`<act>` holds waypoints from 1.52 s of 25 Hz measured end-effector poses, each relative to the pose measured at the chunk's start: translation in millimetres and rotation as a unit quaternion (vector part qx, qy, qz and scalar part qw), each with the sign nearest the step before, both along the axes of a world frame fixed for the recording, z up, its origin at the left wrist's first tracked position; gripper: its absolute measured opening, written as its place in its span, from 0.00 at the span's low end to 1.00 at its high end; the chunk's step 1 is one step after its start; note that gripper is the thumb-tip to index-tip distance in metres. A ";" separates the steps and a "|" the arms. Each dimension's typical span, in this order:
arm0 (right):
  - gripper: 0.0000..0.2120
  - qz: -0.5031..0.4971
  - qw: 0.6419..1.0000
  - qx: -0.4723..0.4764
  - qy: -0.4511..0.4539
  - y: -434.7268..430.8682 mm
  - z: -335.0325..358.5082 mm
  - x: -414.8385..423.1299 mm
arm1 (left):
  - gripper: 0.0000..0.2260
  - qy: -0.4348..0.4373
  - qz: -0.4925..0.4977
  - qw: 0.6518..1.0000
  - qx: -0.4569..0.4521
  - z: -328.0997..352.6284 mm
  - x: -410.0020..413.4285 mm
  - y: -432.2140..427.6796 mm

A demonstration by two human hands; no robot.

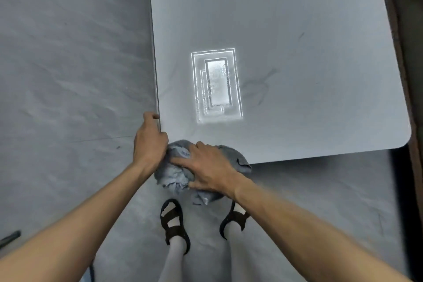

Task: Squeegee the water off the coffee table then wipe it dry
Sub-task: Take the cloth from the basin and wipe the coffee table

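The coffee table point(297, 30) has a smooth grey top with faint dark veins and a bright reflection of a ceiling light near its middle. A crumpled grey-blue cloth point(176, 174) lies bunched over the table's near left corner and hangs off the front edge. My right hand point(210, 167) presses flat on the cloth with fingers spread over it. My left hand point(148, 142) curls around the table's left edge, right beside the cloth. No squeegee is in view.
Grey stone-look floor point(68, 64) surrounds the table on the left and front. My two feet in dark sandals point(174, 224) stand just below the cloth. A dark object point(10, 237) lies at the far left edge. Brown furniture point(407, 75) borders the right.
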State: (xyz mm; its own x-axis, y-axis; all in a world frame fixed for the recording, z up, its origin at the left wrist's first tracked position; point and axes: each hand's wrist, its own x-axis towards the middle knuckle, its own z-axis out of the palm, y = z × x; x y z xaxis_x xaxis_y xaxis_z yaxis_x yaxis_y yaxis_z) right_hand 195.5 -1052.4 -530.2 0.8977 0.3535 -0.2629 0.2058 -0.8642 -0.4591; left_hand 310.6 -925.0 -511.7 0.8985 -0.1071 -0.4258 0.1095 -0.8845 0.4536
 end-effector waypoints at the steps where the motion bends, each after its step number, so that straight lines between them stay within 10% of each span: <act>1: 0.35 0.016 1.000 0.006 -0.009 -16.9 4.9 -6.7 | 0.19 0.008 -0.012 1.000 -0.001 0.2 0.2 -3.7; 5: 0.32 -0.288 0.956 -0.036 -0.038 -139.7 25.9 -32.6 | 0.22 0.040 -0.081 0.996 -0.006 -3.4 -7.9 -45.5; 9: 0.34 -0.694 0.717 -0.037 -0.053 -277.1 27.7 -34.8 | 0.21 0.075 -0.191 0.978 0.043 -8.5 -19.9 -95.7; 12: 0.34 -0.781 0.622 -0.047 0.001 -325.8 11.5 -15.1 | 0.24 0.157 -0.199 0.961 0.113 -15.6 -16.6 -113.3; 14: 0.32 -0.757 0.647 -0.090 0.013 -319.5 2.4 7.7 | 0.24 0.158 -0.199 0.960 0.119 -18.0 -17.1 -116.0; 20: 0.31 -0.478 0.876 -0.028 -0.047 -196.5 4.2 48.8 | 0.14 0.046 0.046 0.996 -0.056 -8.5 -22.6 -69.4; 25: 0.34 -0.277 0.960 0.032 -0.023 -37.3 0.8 21.8 | 0.13 0.049 0.200 0.976 -0.075 8.9 -51.5 3.4; 29: 0.35 -0.219 0.957 0.138 0.127 66.4 14.2 -6.2 | 0.20 0.137 0.315 0.934 -0.096 27.7 -88.6 81.9; 35: 0.45 -0.221 0.852 0.365 0.304 143.2 58.8 -15.8 | 0.39 0.169 0.376 0.864 -0.288 68.5 -135.6 203.4; 38: 0.51 -0.126 0.905 0.298 0.276 195.9 96.1 -15.9 | 0.46 0.166 0.274 0.875 -0.363 96.4 -166.0 280.4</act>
State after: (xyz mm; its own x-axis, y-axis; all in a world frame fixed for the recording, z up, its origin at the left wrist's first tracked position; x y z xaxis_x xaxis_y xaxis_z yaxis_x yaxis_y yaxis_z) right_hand 179.6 -856.4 -434.2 0.7598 0.3824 -0.5258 -0.3666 -0.4159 -0.8322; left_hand 144.6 -644.6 -415.2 0.7392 -0.0496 -0.6716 0.6592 -0.1509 0.7367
